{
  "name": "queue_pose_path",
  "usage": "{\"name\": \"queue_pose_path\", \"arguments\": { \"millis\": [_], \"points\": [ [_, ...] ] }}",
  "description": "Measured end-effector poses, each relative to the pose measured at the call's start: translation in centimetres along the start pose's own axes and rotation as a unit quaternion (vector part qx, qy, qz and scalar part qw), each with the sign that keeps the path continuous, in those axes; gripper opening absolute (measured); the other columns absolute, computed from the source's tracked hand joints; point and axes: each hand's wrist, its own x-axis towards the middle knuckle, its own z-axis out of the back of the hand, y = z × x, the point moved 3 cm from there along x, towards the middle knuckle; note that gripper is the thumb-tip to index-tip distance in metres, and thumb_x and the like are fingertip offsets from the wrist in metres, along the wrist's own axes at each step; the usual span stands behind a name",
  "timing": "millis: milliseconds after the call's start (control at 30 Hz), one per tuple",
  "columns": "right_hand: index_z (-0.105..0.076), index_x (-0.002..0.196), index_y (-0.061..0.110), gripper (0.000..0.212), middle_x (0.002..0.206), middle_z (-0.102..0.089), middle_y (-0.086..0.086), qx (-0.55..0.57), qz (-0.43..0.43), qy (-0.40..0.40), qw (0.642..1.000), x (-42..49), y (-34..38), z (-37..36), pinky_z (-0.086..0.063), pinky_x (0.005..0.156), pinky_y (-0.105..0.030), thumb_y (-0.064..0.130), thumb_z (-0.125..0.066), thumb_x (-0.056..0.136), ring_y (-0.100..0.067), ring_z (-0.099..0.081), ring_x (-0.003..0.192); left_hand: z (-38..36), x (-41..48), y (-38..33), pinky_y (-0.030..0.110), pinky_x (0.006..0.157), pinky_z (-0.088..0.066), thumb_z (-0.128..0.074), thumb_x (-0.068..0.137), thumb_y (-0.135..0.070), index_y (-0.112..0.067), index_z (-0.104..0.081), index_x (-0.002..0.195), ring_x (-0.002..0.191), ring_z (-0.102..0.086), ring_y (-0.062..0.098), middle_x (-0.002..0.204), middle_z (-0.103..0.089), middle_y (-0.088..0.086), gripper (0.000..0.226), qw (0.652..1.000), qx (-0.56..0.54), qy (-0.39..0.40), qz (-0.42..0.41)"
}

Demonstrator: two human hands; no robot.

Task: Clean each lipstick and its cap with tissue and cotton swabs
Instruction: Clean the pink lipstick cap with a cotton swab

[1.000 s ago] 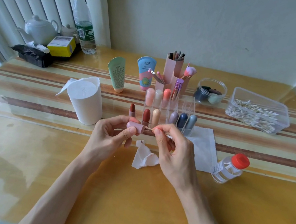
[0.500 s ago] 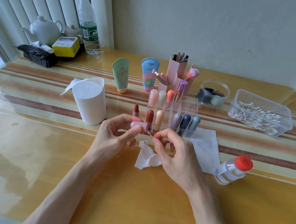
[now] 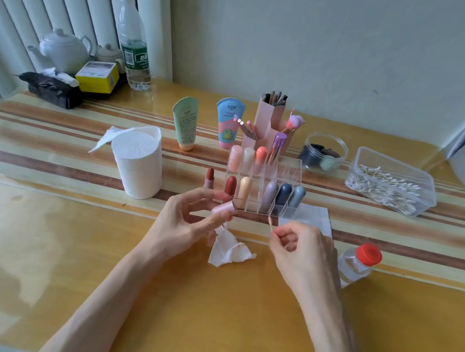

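Note:
My left hand point(image 3: 184, 223) pinches a pink lipstick cap point(image 3: 223, 208) between thumb and fingers, its open end turned right. My right hand point(image 3: 301, 253) pinches a cotton swab point(image 3: 270, 223), whose tip points up, a hand's width right of the cap. An uncapped red lipstick point(image 3: 209, 179) stands upright on the table behind the left hand. A crumpled tissue point(image 3: 228, 249) lies between my hands. The clear organizer point(image 3: 295, 170) holds several capped lipsticks.
A white tissue roll point(image 3: 137, 161) stands at left. A tub of cotton swabs point(image 3: 391, 182) sits at right, a small red-capped bottle point(image 3: 359, 264) beside my right hand, a flat tissue point(image 3: 311, 215) under the organizer. Cream tubes, brush holder and jar stand behind.
My right hand has drawn the swab out of the cap and moved it right. The left hand still holds the cap.

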Motion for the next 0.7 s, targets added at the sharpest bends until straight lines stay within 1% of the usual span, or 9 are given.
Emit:
{"name": "queue_pose_path", "arguments": {
  "millis": [33,133,233,300,433,467,533,633,700],
  "points": [
    [-0.077,0.084,0.021,0.008,0.076,-0.074,0.01,-0.034,-0.017,-0.011,0.999,-0.3,-0.5,0.0,-0.059,0.067,-0.034,0.021,-0.076,0.093,-0.013,-0.07,0.071,-0.1,-0.1,-0.1,0.02,0.062,-0.052,-0.076,0.096,-0.027,-0.018,-0.075,0.125,0.056,-0.061,0.014,0.092,-0.078,0.002,0.031,1.0,0.003,0.007,-0.004],
    [-0.072,0.073,0.017,0.022,0.069,-0.073,0.001,-0.116,-0.039,-0.048,0.991,-0.7,-1.1,0.1,-0.052,0.058,-0.035,0.019,-0.073,0.095,-0.027,-0.067,0.066,-0.3,-0.2,-0.3,0.019,0.06,-0.049,-0.073,0.097,-0.03,-0.021,-0.078,0.122,0.058,-0.059,0.012,0.092,-0.079,-0.001,0.027,1.0,0.008,0.016,-0.015],
    [-0.069,0.075,0.016,0.027,0.071,-0.072,-0.005,-0.17,-0.062,-0.056,0.982,-0.6,-0.9,0.1,-0.04,0.056,-0.032,0.023,-0.066,0.1,-0.031,-0.065,0.068,-0.3,-0.2,-0.2,0.018,0.066,-0.05,-0.072,0.098,-0.031,-0.019,-0.08,0.113,0.06,-0.063,0.012,0.09,-0.079,0.007,0.021,0.999,0.021,0.018,-0.019],
    [-0.069,0.078,0.014,0.024,0.075,-0.073,-0.007,-0.187,-0.062,-0.063,0.978,-0.4,-0.8,-0.1,-0.04,0.057,-0.032,0.023,-0.066,0.101,-0.032,-0.066,0.07,-0.3,-0.2,-0.3,0.02,0.072,-0.052,-0.072,0.098,-0.03,-0.017,-0.077,0.109,0.065,-0.068,0.009,0.088,-0.079,0.012,0.017,0.999,0.022,0.024,-0.017],
    [-0.064,0.075,0.013,0.024,0.071,-0.068,-0.008,-0.198,-0.062,-0.082,0.975,-0.1,-0.9,-0.5,-0.035,0.056,-0.032,0.019,-0.07,0.098,-0.032,-0.056,0.063,-0.2,-0.2,-0.2,0.011,0.06,-0.048,-0.075,0.095,-0.023,-0.006,-0.065,0.108,0.077,-0.074,0.01,0.091,-0.079,0.017,0.024,0.999,-0.006,0.037,-0.002],
    [-0.065,0.077,0.013,0.023,0.072,-0.069,-0.009,-0.202,-0.065,-0.082,0.974,0.0,-0.9,-0.6,-0.034,0.056,-0.032,0.019,-0.071,0.098,-0.033,-0.06,0.065,-0.2,-0.2,-0.2,0.013,0.056,-0.046,-0.075,0.094,-0.023,-0.004,-0.061,0.109,0.079,-0.074,0.011,0.093,-0.079,0.017,0.028,0.999,-0.01,0.04,-0.003],
    [-0.069,0.083,0.014,0.017,0.076,-0.072,-0.009,-0.208,-0.066,-0.084,0.972,-0.1,-0.8,-0.5,-0.033,0.056,-0.031,0.02,-0.072,0.098,-0.033,-0.067,0.072,-0.1,-0.2,-0.2,0.025,0.047,-0.042,-0.075,0.095,-0.023,-0.003,-0.059,0.112,0.071,-0.07,0.018,0.098,-0.079,0.014,0.03,0.999,-0.027,0.045,-0.006],
    [-0.071,0.094,0.015,0.008,0.082,-0.075,-0.006,-0.208,-0.062,-0.092,0.972,-0.3,-0.4,-0.2,-0.035,0.056,-0.029,0.023,-0.074,0.097,-0.032,-0.071,0.076,0.5,0.0,0.0,0.03,0.049,-0.04,-0.074,0.097,-0.024,-0.012,-0.068,0.12,0.058,-0.056,0.029,0.091,-0.078,0.009,0.027,0.999,-0.042,0.025,-0.014],
    [-0.07,0.099,0.015,0.011,0.083,-0.074,-0.005,-0.203,-0.058,-0.101,0.972,-0.4,0.1,-0.1,-0.035,0.056,-0.029,0.025,-0.073,0.098,-0.031,-0.071,0.076,1.0,0.1,0.1,0.029,0.048,-0.041,-0.073,0.099,-0.025,-0.01,-0.072,0.117,0.059,-0.051,0.042,0.086,-0.073,0.013,0.024,0.998,-0.065,0.011,-0.016]
  ]
}}
